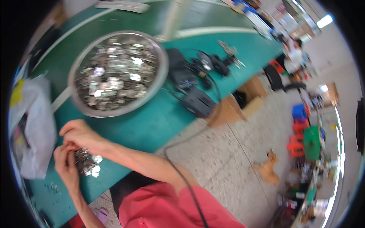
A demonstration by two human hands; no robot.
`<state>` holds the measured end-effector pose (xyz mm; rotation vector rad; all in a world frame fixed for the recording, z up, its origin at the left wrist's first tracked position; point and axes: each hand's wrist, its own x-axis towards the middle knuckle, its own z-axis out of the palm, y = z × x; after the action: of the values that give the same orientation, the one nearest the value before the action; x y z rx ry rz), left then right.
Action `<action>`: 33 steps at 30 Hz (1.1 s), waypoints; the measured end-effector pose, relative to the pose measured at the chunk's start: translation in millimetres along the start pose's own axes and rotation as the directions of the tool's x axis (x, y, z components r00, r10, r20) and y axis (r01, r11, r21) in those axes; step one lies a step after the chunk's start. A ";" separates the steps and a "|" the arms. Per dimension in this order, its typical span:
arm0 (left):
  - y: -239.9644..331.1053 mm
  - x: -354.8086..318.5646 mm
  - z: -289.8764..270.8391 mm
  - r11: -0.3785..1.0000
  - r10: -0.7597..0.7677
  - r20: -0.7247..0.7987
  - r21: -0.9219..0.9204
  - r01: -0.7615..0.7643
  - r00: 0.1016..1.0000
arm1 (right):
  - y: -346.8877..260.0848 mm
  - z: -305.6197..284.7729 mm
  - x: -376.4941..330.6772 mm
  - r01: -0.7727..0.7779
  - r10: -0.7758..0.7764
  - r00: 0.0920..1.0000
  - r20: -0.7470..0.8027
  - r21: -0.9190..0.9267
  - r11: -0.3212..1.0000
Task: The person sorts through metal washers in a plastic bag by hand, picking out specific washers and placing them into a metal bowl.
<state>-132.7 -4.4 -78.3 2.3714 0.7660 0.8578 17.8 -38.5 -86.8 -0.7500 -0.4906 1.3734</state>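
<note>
My right hand [81,135] and my left hand [66,165] meet over the green table [133,133], near its front edge. The fingertips of both are pinched close together; motion blur and small size hide what is between them. Right beside my left hand lies a small heap of shiny metal pieces [89,163], partly covered by its fingers. Beyond my hands stands a wide round metal basin [162,72], filled with many similar shiny metal pieces [118,76]. Their exact kind is too blurred to tell.
A whitish plastic bag [38,129] stands left of my hands. Tiny scattered bits [52,188] lie nearer me. Right of the basin are a black pouch [176,68], a dark box-shaped device [198,102] and cables. A cardboard box [228,108] and a dog [268,169] are on the floor.
</note>
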 end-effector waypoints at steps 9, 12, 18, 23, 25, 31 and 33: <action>-18.8 -5.9 -15.0 0.995 -0.068 0.237 -0.049 0.082 0.969 | 20.3 1.3 21.0 0.092 -0.093 0.996 0.006 0.037 0.995; -28.8 -5.2 -17.8 0.997 -0.065 0.268 -0.021 0.073 0.961 | 18.4 2.2 19.3 0.080 -0.080 0.997 -0.006 0.008 0.997; -24.6 -8.3 -18.1 0.990 -0.098 0.201 -0.084 0.117 0.975 | 12.7 3.2 11.2 0.088 -0.089 0.995 0.035 0.019 0.996; -14.3 -7.6 -14.7 0.968 -0.164 0.171 -0.162 0.192 0.972 | 17.6 2.8 11.7 0.057 -0.058 0.997 0.055 0.009 0.998; -18.5 -8.3 -17.2 0.957 -0.162 0.165 -0.213 0.196 0.973 | 20.3 2.4 16.1 0.079 -0.081 0.995 0.065 0.035 0.996; -23.1 -8.9 -22.8 0.980 -0.131 0.141 -0.129 0.149 0.981 | 19.7 -0.5 18.6 0.114 -0.116 0.992 0.055 0.037 0.993; -26.2 -9.9 -15.6 0.955 -0.204 0.034 -0.214 0.206 0.978 | 16.8 -3.6 14.4 0.099 -0.100 0.994 0.045 0.013 0.995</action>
<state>-158.5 12.0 -87.8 2.0627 0.8506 0.7956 11.0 -24.6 -103.0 -0.6778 -0.5496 1.3016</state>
